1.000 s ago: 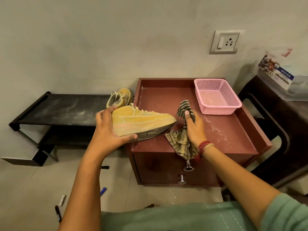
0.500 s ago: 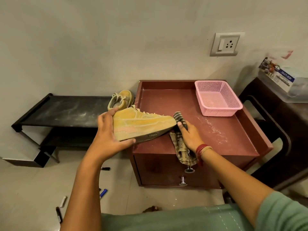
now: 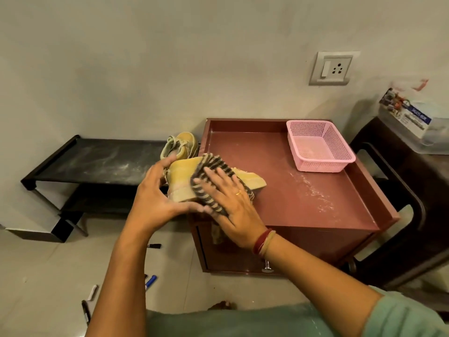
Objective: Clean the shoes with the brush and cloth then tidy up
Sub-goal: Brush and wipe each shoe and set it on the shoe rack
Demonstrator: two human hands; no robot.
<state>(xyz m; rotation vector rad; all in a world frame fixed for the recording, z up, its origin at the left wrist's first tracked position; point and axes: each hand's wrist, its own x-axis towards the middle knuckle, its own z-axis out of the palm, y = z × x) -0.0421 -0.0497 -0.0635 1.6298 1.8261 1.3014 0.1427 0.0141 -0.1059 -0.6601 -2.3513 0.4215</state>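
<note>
pale wall and tiled floor frame a maroon cabinet point(image 3: 291, 203), its top dusted with white powder. over its near left corner the left hand point(image 3: 155, 198) grips a yellow shoe point(image 3: 181, 176) by the heel, fingers curled round it, toe pointing right. the right hand point(image 3: 230, 207) lies flat, fingers spread, pressing a striped cloth point(image 3: 213, 164) against the shoe's side; the cloth's tail hangs down the cabinet front. this looks like the wiping step. to do it well, hold the heel firm so the shoe cannot twist, press with the whole palm, wipe in long strokes from heel to toe, and turn the cloth to a fresh part as it loads up. the hanging tail could catch on the cabinet edge, so gather it in. a second shoe point(image 3: 181, 144) sits on the black rack point(image 3: 102, 161) just left of the cabinet, beyond the held one. a pink basket point(image 3: 323, 165) stands far right on the top, well apart from the hands. pens point(image 3: 150, 282) lie on the floor, near left. no brush is in view.
</note>
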